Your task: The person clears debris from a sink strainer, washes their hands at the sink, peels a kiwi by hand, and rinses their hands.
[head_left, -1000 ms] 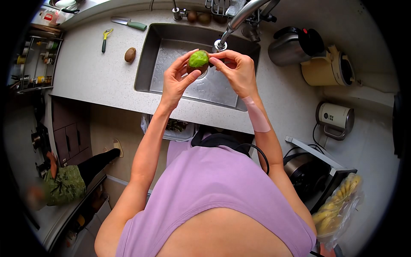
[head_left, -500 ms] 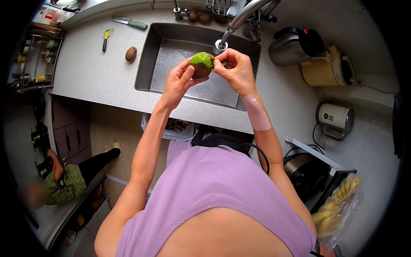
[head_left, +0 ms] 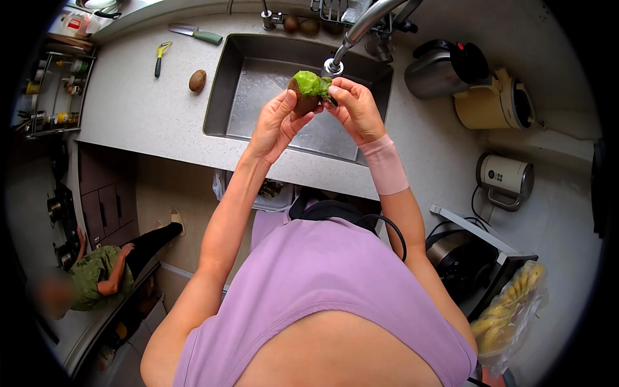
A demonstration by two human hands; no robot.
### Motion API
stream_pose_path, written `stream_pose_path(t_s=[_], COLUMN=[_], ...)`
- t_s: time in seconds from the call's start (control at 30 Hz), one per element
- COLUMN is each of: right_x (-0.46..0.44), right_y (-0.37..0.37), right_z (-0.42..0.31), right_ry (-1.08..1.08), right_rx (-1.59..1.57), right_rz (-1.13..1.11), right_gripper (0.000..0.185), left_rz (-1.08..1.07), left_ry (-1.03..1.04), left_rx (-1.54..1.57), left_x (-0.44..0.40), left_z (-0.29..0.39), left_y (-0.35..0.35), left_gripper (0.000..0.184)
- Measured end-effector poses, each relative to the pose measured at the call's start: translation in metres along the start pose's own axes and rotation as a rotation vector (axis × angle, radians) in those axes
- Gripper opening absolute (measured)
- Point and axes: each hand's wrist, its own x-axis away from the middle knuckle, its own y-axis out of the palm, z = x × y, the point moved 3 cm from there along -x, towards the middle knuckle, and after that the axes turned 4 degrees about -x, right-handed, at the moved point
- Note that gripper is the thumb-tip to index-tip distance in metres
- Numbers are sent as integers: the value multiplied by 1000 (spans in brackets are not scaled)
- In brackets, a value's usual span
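Note:
Over the sink (head_left: 235, 48) I hold a partly peeled kiwi (head_left: 308, 84), bright green on top with brown fuzzy skin below. My left hand (head_left: 276, 126) is closed around its left side and underside, thumb on the brown skin. On the other side, my right hand (head_left: 358, 111) pinches a strip of kiwi peel (head_left: 327, 89) that hangs at the fruit's right edge. Whether the strip is fully loose from the fruit I cannot tell. The tap (head_left: 333, 66) stands just behind my right fingers.
On the counter left of the sink lie a whole kiwi (head_left: 197, 80), a yellow-green peeler (head_left: 160, 59) and a green-handled knife (head_left: 195, 33). More brown fruit (head_left: 309, 27) sits behind the sink. A metal kettle (head_left: 438, 71) stands at right. Another person (head_left: 100, 277) is at lower left.
My right hand has drawn down slightly, and a larger flap of peel now shows at the kiwi's right. The fruit has tilted a little. The other person's arm has moved.

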Motion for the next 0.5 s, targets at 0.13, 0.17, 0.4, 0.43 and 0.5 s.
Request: stream_pose_path(t_s=[0.13,0.17,0.4,0.43,0.5], right_x=[1,0,3,4,2], right_y=[-1,-2,-5,-9,-16], right_z=[2,2,6,7,10], right_ry=[79,79,93,109,126], right_rx=[-142,-142,-354,-390,-464], right_rz=[-57,-56,-86,-54,-15], right_gripper=[18,18,21,21,20], left_rz=[-38,-42,-44,-43,-44], left_ry=[-48,-65,-102,-100,-104], left_rx=[118,187,398,398,440], left_x=[-2,-1,0,0,1], left_z=[-5,-6,-5,-5,-4], left_y=[-3,-1,7,7,5], left_gripper=[51,51,52,52,53])
